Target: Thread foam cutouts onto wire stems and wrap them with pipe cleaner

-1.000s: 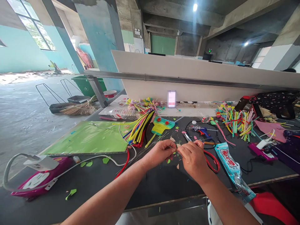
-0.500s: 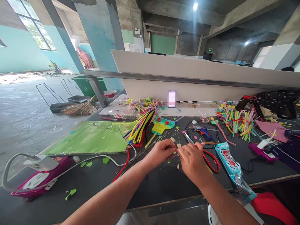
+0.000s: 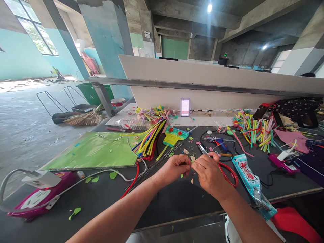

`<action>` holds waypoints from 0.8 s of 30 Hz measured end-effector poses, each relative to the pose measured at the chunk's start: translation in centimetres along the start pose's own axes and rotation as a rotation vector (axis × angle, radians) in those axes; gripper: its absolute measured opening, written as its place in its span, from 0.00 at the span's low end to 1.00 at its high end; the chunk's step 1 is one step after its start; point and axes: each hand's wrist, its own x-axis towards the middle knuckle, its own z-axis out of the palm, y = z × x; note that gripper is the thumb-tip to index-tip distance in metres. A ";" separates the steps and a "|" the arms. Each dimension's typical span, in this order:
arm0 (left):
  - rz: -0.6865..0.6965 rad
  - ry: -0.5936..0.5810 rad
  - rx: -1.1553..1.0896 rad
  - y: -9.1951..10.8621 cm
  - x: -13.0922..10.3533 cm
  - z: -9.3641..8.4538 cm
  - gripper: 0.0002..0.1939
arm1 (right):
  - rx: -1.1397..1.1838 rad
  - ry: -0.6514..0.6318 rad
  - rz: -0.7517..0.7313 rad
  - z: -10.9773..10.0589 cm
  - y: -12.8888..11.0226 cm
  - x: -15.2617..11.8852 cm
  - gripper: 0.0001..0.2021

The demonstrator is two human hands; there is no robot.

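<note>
My left hand and my right hand meet over the middle of the dark table, fingertips pinched close together. What they hold is too small to make out; a speck of green shows between them. Scissors with red handles lie partly hidden beneath my right hand, their blades pointing away. Beyond my left hand lies a yellow and turquoise piece with red dots, made of fuzzy stems. A bundle of yellow, black, blue and red pipe cleaners rests to its left. Thin wires stretch along my left forearm.
A green sheet and a purple power strip lie on the left. A blue glue gun, blue packet and colourful stem bundle are on the right. A phone stands against the back panel.
My hands stay together in nearly the same spot, with the left fingers slightly shifted and more curled. The whole view has moved slightly. Nothing else has visibly moved.
</note>
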 end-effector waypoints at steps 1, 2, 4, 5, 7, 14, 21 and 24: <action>0.008 0.008 -0.001 -0.1 0.0 0.1 0.04 | -0.001 0.001 0.004 0.0 0.0 0.0 0.12; 0.018 0.019 0.001 -0.2 0.1 0.1 0.04 | -0.002 0.008 0.011 0.0 0.1 0.0 0.12; 0.033 0.049 0.009 -0.4 0.1 0.1 0.04 | 0.004 0.030 0.030 0.0 0.2 0.1 0.12; 0.035 0.063 0.014 -0.3 0.2 0.0 0.04 | 0.010 0.039 0.041 0.0 0.4 0.2 0.11; 0.031 0.078 0.029 -0.2 0.2 -0.2 0.04 | 0.027 0.046 0.060 0.0 0.6 0.3 0.09; 0.052 0.084 0.101 0.2 0.3 -0.4 0.04 | 0.004 0.035 0.084 -0.3 0.9 0.2 0.07; 0.042 0.076 0.064 0.0 0.2 -0.3 0.05 | -0.025 0.047 0.074 0.1 0.7 0.1 0.09; 0.041 0.063 0.042 0.1 0.1 -0.3 0.05 | -0.011 0.061 0.070 0.3 0.7 0.0 0.09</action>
